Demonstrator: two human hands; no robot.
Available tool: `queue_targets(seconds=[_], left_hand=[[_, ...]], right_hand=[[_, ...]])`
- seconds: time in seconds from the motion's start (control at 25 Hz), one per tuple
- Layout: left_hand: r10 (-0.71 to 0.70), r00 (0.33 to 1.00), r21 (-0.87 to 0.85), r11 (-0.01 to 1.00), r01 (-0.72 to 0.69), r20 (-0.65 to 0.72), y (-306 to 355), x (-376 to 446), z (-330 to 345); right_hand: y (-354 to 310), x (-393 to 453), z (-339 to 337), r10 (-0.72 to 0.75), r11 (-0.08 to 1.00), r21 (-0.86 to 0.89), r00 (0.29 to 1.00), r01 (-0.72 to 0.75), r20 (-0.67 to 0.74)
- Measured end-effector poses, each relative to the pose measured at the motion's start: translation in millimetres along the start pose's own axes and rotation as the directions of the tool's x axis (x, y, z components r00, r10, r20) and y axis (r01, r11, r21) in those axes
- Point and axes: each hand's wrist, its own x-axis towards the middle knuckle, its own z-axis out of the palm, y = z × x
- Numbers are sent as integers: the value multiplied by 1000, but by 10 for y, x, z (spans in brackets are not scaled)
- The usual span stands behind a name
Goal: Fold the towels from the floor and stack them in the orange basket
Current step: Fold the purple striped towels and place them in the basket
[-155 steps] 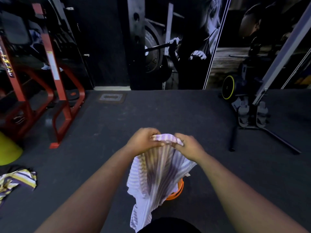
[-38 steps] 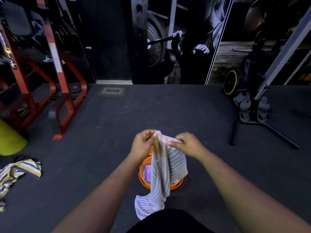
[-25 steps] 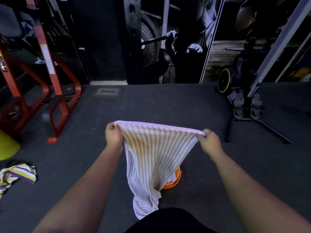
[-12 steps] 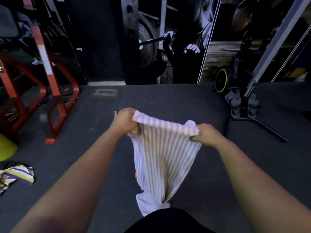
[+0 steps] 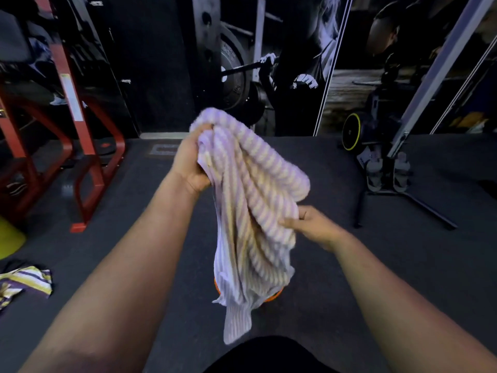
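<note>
Two bare forearms, no sleeves in view, dark garment [image 5: 269, 356] at bottom edge

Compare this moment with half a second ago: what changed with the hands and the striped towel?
The left hand rose, bunching the striped towel; the right hand dropped from the top edge to pinch it lower down. Orange basket and floor towel stayed put.

basket [image 5: 272, 296]: towel [image 5: 250, 211] is covering nearly all, only orange rim slivers showing | contents: hidden | second towel [image 5: 24, 284]: left edge is cutting it off | right fingers [image 5: 289, 223]: motion is blurring them
</note>
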Motion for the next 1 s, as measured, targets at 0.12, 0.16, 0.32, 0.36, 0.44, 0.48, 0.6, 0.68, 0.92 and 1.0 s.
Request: queue_targets(seconds=[0.12, 0.16, 0.32, 0.36, 0.44, 0.48, 0.6, 0.68, 0.92, 1.0], left_hand=[[-8, 996, 299, 953, 35, -91, -372, -226, -356], [-74, 976, 432, 888, 159, -206, -641, -367, -531], [-87, 950, 479, 847, 229, -299, -979, -520, -793], [12, 947, 398, 909, 124, -322, -851, -458, -783], [93, 965, 290, 957, -18, -246, -635, -393, -775], [68, 979, 375, 927, 8, -190, -637, -409, -766], [-236, 957, 677, 677, 288, -172, -1041, -620, -794], [-155, 949, 560, 776, 289, -275, -1123, -651, -674], [125, 958, 165, 983, -84, -259, -655, -240, -463], [51, 967, 291, 957, 25, -251, -710, -297, -669]], right_hand=[[-229, 17, 64, 95, 911, 413, 973, 1, -212], [-324, 44, 20, 117, 888, 460, 963, 9, -244], [-503, 69, -131, 127, 826, 557, 938, 81, -323], [-510, 64, -171, 139, 782, 616, 935, 99, -327], [-525, 70, -261, 139, 703, 701, 943, 120, -301], [-539, 77, -299, 129, 688, 716, 951, 119, -282], [-527, 194, -447, 91, 687, 709, 949, 160, -302], [-489, 203, -519, 3, 606, 759, 954, 237, -300], [284, 28, -264, 126, 984, 132, 992, -122, -20], [329, 85, -216, 105, 961, 268, 986, -67, -128]])
